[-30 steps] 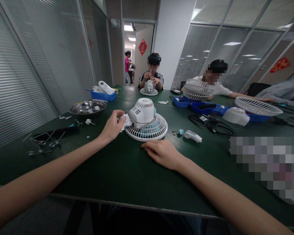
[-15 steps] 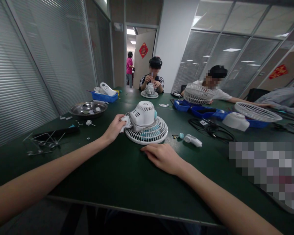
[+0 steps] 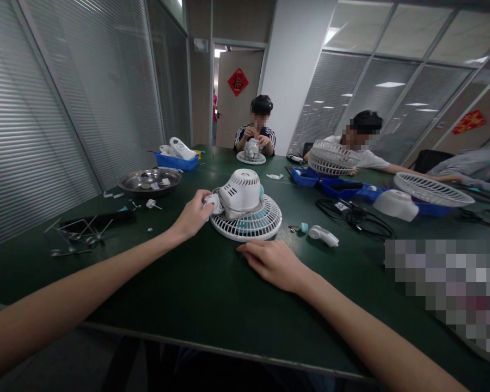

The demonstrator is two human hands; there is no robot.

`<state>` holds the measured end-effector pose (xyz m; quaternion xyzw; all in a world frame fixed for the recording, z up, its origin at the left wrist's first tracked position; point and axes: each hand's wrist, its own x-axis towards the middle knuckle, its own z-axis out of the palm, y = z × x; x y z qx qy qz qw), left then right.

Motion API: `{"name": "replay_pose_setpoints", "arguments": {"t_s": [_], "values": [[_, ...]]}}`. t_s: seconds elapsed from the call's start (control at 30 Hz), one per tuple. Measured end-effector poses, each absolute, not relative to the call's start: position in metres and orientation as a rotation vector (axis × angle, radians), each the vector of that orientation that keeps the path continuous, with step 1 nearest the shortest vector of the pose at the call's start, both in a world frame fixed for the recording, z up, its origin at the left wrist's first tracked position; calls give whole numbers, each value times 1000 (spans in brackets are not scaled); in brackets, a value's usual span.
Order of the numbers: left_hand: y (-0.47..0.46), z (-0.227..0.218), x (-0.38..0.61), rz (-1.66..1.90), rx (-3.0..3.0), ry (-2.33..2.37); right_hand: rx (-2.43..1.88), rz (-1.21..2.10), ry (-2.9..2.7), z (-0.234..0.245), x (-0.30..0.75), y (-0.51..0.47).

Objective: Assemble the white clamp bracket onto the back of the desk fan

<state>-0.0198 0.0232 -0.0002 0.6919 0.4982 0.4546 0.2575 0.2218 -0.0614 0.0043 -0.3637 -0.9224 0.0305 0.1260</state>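
We had the white fan [image 3: 240, 190] face down on the green table [image 3: 204, 310], its smooth, domed, slotted plastic housing above a round ribbed guard [image 3: 247, 234]. Our left hand [image 3: 193, 216] pinched the small white part [image 3: 215, 204] at the housing's side between thumb and fingers. Our right hand [image 3: 273, 262] rested loosely curled just beside the guard; whether it held anything, we couldn't tell.

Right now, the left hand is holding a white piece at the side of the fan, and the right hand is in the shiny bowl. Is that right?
Not quite: the right hand isn't in the shiny bowl. The head view shows it resting on the green table, in front of the fan. The left hand is holding a white piece at the fan's side.
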Motion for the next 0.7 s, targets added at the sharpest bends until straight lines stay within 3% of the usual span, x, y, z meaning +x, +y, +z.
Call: {"name": "replay_pose_setpoints", "arguments": {"t_s": [0.7], "values": [[-13,15,-1,872,2059,953,-1078,185,-2533,2,219,-63]]}}
